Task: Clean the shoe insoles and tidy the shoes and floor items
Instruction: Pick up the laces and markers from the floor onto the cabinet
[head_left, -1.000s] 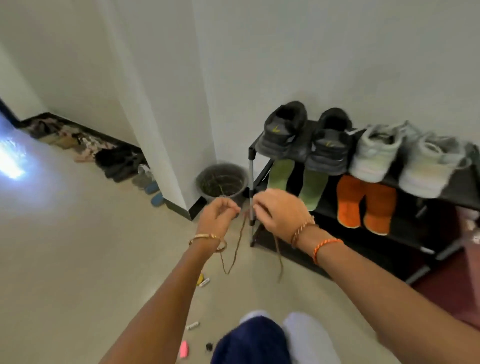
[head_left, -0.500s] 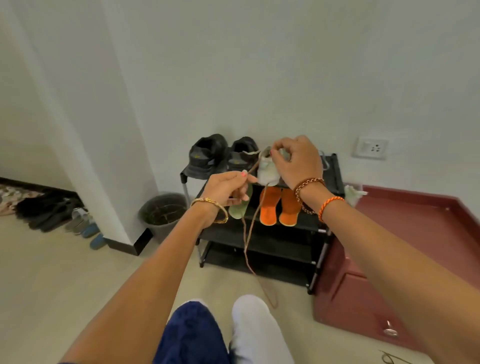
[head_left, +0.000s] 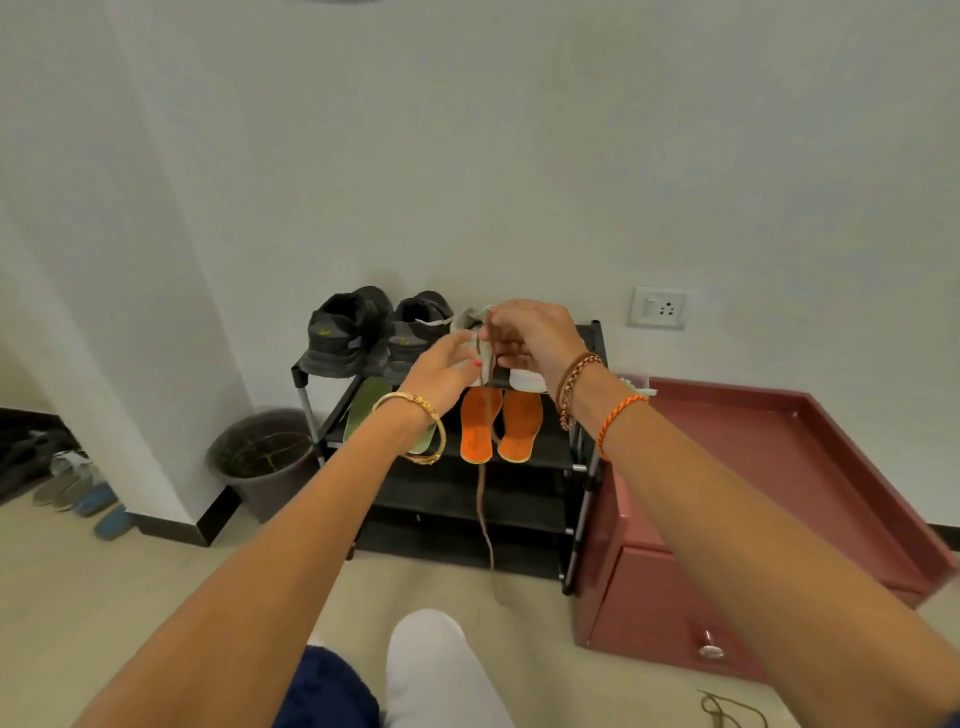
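A: Starting at the left end of the shoe rack (head_left: 582, 467), what sits there?

B: A pair of dark grey shoes (head_left: 374, 332) on the top shelf, heels toward the camera, toes toward the wall. Below them a green insole (head_left: 363, 410) leans with its long axis running up and back, its lower end toward the shelf's front edge.

A: And the hands?

B: The person's left hand (head_left: 441, 374) is raised before the top shelf, fingers loosely extended toward a brown shoelace (head_left: 484, 499), thumb forward; whether they pinch it cannot be told. The lace hangs nearly straight down past the shelves, its long axis vertical, thin and cord-like, its lower end close to the floor before the rack's front edge.

A: The other hand?

B: The right hand (head_left: 530, 338) has its fingers curled, pinching the lace's upper end just above a pale shoe (head_left: 524, 376) on the top shelf, which is mostly hidden behind both hands.

A: Anything beneath?

B: Two orange insoles (head_left: 498, 423) stand side by side on the second shelf, toes down, long axes upright, the lace crossing the left one. Right of the rack, a maroon cabinet (head_left: 727, 571) stands touching it.
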